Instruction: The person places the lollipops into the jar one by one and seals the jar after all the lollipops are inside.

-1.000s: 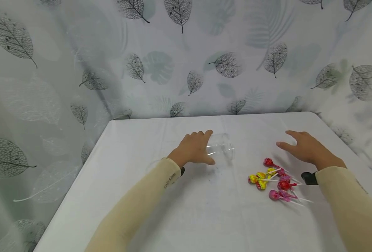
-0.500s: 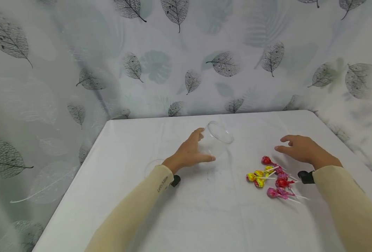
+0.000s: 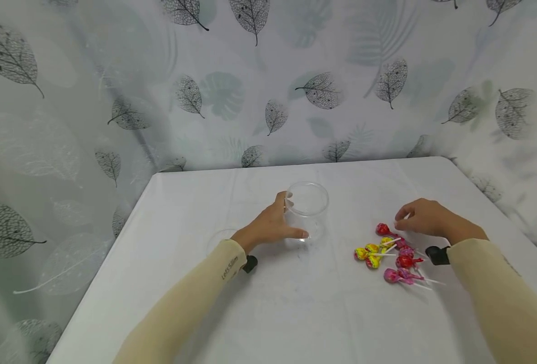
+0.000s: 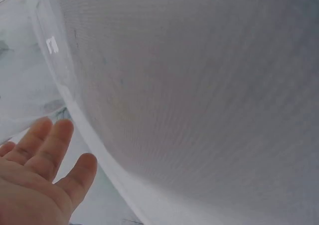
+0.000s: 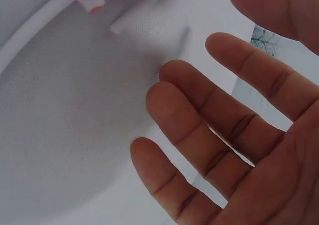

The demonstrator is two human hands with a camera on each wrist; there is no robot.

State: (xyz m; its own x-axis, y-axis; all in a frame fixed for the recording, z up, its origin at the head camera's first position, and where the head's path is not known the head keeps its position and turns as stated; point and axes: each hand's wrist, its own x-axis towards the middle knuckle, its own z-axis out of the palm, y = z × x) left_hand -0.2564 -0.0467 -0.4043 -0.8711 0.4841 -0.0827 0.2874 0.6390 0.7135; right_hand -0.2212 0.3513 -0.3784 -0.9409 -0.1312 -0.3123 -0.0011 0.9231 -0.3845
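A clear, wide-mouthed jar (image 3: pixel 308 212) stands upright on the white table in the head view. My left hand (image 3: pixel 268 225) holds its left side, thumb at the near wall and fingers round the far wall. In the left wrist view, fingers (image 4: pixel 52 150) of that hand show at lower left. To the right, my right hand (image 3: pixel 425 218) hovers beside the wrapped lollipops with loosely bent fingers and nothing in them. Closest to its fingertips is a red lollipop (image 3: pixel 383 229). Yellow lollipops (image 3: pixel 372 256) and pink lollipops (image 3: pixel 393 275) lie in the same loose group, sticks pointing mostly right.
A clear round lid-like disc (image 3: pixel 215 240) lies flat by the left wrist, partly covered by the sleeve. The white table (image 3: pixel 313 313) meets a leaf-printed curtain (image 3: pixel 295 65) along its back edge.
My left hand has turned the jar from lying on its side to upright, mouth up. My right hand has come slightly closer to the red lollipop, its fingers drawing together.
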